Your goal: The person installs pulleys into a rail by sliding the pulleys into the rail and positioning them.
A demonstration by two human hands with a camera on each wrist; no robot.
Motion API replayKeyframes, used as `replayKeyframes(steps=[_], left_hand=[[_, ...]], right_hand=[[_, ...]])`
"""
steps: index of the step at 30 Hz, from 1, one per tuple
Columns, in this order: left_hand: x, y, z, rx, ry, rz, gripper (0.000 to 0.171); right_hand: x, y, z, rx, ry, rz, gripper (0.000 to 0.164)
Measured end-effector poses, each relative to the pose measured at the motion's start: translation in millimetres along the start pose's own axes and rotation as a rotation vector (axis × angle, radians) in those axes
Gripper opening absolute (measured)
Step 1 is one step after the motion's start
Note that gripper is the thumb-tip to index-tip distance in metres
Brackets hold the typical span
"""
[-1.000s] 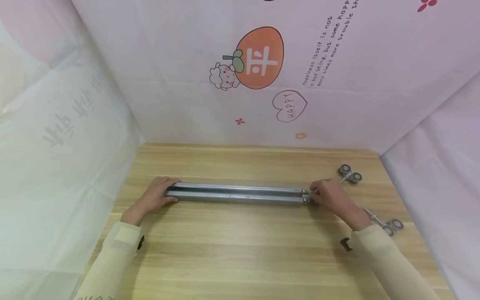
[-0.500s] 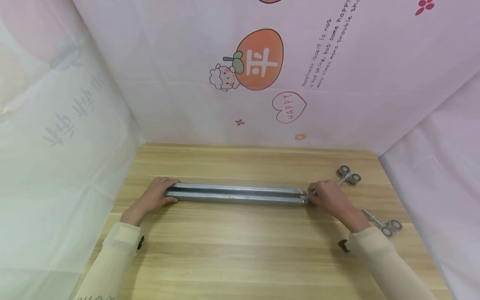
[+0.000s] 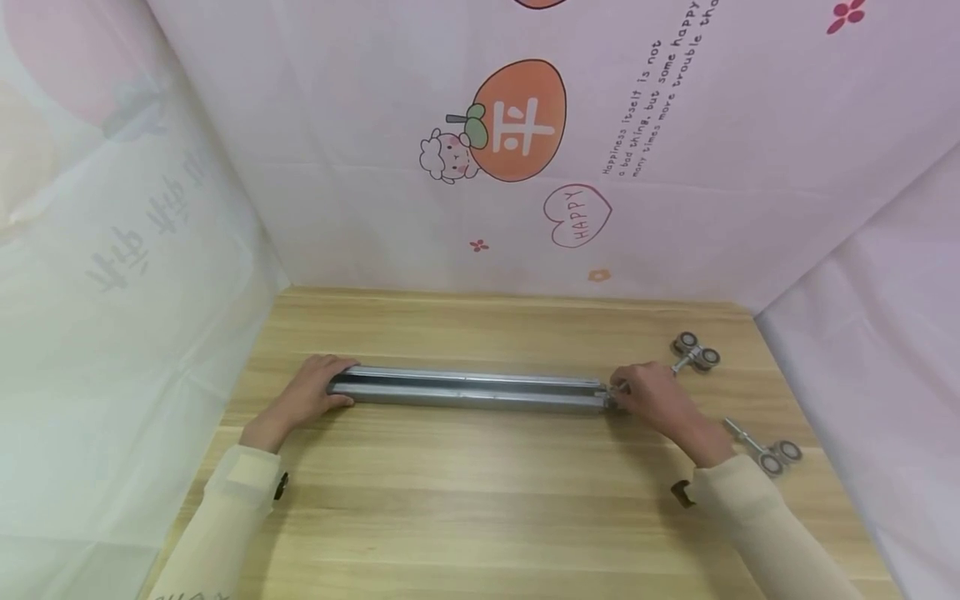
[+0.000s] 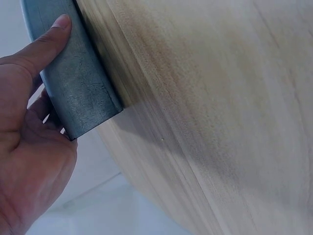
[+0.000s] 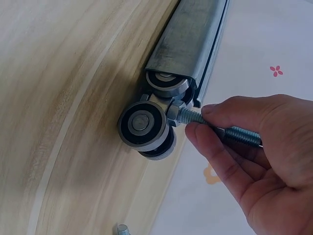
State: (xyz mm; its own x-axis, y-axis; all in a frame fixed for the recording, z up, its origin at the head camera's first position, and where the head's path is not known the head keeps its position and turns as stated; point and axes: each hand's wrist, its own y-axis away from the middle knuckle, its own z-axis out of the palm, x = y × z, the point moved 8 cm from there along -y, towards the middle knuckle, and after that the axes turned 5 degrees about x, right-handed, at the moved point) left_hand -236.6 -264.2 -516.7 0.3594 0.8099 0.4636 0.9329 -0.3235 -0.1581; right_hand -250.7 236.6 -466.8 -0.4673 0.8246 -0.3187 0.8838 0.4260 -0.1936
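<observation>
A grey metal track (image 3: pixel 465 389), a channel with a slot along its top, lies across the wooden table. My left hand (image 3: pixel 311 392) grips its left end; in the left wrist view the thumb lies along the track's side (image 4: pixel 80 83) and fingers reach behind. At the other end my right hand (image 3: pixel 656 400) pinches the threaded bolt (image 5: pixel 190 116) of a roller trolley (image 5: pixel 142 125) between thumb and fingers. In the right wrist view the trolley's front wheels (image 5: pixel 167 83) sit at the track's open end, partly inside it, while the rear wheels stay outside.
Two more roller trolleys lie on the table at the right: one (image 3: pixel 696 352) beyond my right hand, the other (image 3: pixel 780 457) beside the right sleeve. A printed cloth (image 3: pixel 420 233) stands behind the table's far edge (image 3: pixel 510 293), with white cloth on both sides.
My right hand has moved slightly left with the trolley, whose front wheels now sit further into the track's right end. The left hand keeps its grip on the track.
</observation>
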Motion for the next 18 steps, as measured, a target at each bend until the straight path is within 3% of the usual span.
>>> replayKeyframes(steps=[18], left_hand=[[-2.1,0.4,1.5,-0.001,0.03,-0.01,0.065]], right_hand=[[-6.5,-5.1,8.2,0.034,-0.014,-0.018,0.015]])
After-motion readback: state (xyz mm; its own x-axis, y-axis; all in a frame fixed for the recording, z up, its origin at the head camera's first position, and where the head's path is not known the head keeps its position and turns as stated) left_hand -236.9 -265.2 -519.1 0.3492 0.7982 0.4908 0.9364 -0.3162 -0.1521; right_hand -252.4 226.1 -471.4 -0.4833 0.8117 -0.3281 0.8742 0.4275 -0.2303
